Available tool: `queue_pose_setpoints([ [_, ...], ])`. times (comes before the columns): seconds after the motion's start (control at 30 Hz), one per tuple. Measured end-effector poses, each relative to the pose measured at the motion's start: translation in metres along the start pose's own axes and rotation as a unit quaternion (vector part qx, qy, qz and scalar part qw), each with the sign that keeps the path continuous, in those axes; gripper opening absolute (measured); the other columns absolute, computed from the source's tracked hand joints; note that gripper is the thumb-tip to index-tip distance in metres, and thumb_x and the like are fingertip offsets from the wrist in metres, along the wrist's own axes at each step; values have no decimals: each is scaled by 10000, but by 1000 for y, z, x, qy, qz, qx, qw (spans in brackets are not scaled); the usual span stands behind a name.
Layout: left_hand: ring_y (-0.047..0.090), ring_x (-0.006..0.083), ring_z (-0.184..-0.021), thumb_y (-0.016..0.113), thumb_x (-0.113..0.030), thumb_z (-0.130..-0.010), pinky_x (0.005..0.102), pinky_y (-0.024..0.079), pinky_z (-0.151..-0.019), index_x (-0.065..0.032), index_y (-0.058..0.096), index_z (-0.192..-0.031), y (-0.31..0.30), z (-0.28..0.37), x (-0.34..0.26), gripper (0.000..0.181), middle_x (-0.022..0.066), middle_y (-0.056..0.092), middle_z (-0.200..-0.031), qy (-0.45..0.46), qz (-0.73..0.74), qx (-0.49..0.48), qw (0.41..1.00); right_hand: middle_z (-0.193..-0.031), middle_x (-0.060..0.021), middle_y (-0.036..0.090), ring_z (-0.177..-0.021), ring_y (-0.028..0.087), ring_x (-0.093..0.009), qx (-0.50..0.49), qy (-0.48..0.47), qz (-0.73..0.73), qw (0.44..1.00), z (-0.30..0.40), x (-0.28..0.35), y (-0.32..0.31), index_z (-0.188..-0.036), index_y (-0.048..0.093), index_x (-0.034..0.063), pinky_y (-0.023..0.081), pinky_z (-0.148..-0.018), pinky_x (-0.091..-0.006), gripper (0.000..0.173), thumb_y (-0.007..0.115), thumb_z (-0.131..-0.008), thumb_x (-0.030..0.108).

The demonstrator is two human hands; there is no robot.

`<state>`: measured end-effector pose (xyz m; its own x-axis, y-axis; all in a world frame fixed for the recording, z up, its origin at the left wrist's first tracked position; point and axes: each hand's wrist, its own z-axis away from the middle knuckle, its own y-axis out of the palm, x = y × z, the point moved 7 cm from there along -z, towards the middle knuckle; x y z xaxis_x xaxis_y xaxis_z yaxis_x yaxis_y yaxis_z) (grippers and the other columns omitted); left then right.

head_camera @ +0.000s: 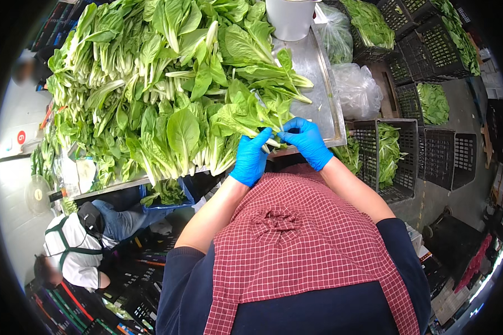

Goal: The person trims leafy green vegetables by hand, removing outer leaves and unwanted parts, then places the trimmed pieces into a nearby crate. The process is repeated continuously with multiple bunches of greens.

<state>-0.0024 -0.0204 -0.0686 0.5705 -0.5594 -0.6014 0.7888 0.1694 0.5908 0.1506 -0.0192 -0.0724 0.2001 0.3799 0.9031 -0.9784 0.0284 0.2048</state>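
In blue gloves, both my hands work at the near edge of a metal table (pixel 325 90). My left hand (pixel 251 159) grips the pale stem ends of a bunch of leafy greens (pixel 237 119), whose leaves point away from me. Close beside it, my right hand (pixel 304 140) has thumb and forefinger pinched together on what looks like a thin pale strip (pixel 281 127) at the stems. Part of the strip is hidden by fingers and leaves. A large pile of leafy greens (pixel 121 71) covers the table ahead and to the left.
A white bucket (pixel 291 21) stands at the table's far right. Beyond the right edge are clear plastic bags (pixel 356 90) and black crates (pixel 396 159) of greens. A blue-lined container (pixel 178 197) sits under the table. At lower left a person in a white shirt (pixel 77 247) bends over.
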Motion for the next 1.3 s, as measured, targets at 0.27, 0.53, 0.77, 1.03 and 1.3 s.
queue_pose_setpoints([
  [0.27, 628, 138, -802, 636, -44, -875, 272, 501, -693, -41, 605, -1069, 9, 1, -6, 196, 46, 653, -924, 4, -16, 9, 1000, -875, -40, 661, -826, 622, -111, 47, 29, 39, 998, 2, 5, 11, -892, 643, 28, 517, -755, -258, 88, 705, -835, 51],
  [0.53, 586, 129, -827, 631, -9, -864, 268, 469, -749, -50, 595, -1012, 19, 1, -19, 157, 29, 616, -920, 54, -115, 18, 992, -928, -95, 652, -813, 643, -177, 42, 109, -188, 975, -5, 0, 14, -1013, 608, 3, 524, -745, -291, 205, 675, -831, 71],
  [0.77, 595, 139, -848, 662, 33, -828, 276, 492, -750, -68, 592, -1013, -2, 1, -42, 223, 28, 614, -939, 103, -41, -38, 993, -859, -57, 641, -766, 629, -155, -100, 44, -79, 991, -41, 17, -45, -971, 592, 20, 533, -730, -277, 208, 704, -797, 38],
  [1.03, 644, 195, -904, 675, 20, -813, 317, 514, -807, -22, 640, -1127, -25, -10, -52, 319, 64, 661, -1032, 163, -369, -12, 915, -1025, -205, 633, -946, 614, -362, -31, -179, 503, 845, -36, -2, -58, -1055, 648, 40, 499, -847, -417, 463, 784, -667, 253],
  [1.3, 611, 204, -939, 573, -166, -911, 373, 486, -916, -3, 582, -1163, -91, -35, -23, 300, 119, 653, -1035, -14, -139, -2, 990, -1056, -193, 649, -966, 624, -372, -25, -55, 544, 837, -36, 15, -40, -1053, 655, 79, 495, -837, -473, 470, 708, -686, 367],
])
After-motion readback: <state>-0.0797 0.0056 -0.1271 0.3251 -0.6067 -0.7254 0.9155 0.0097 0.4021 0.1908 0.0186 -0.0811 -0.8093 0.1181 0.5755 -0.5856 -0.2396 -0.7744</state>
